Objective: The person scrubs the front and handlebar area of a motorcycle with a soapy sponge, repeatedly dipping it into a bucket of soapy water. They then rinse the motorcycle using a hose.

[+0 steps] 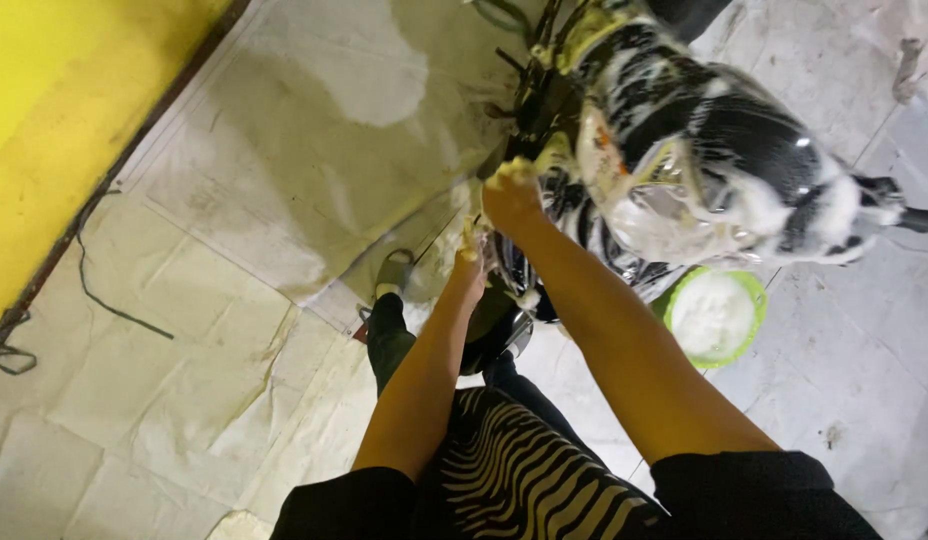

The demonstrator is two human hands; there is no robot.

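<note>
A black motorcycle [724, 150] covered in white soap foam stands on the wet tiled floor, its handlebar end at the far right. My right hand [511, 195] presses a yellow sponge [514, 170] against the foamy side of the bike near the front. Lower down, my left hand [470, 262] holds a yellowish cloth or sponge against the bike's wheel area; the fingers are partly hidden by foam. Both arms reach forward from my body.
A green bucket [756, 290] full of white suds sits on the floor beside the bike. A yellow wall [54, 120] runs along the left, with a dark cable [104, 295] on the tiles. My foot in a sandal [392, 272] stands on the wet floor.
</note>
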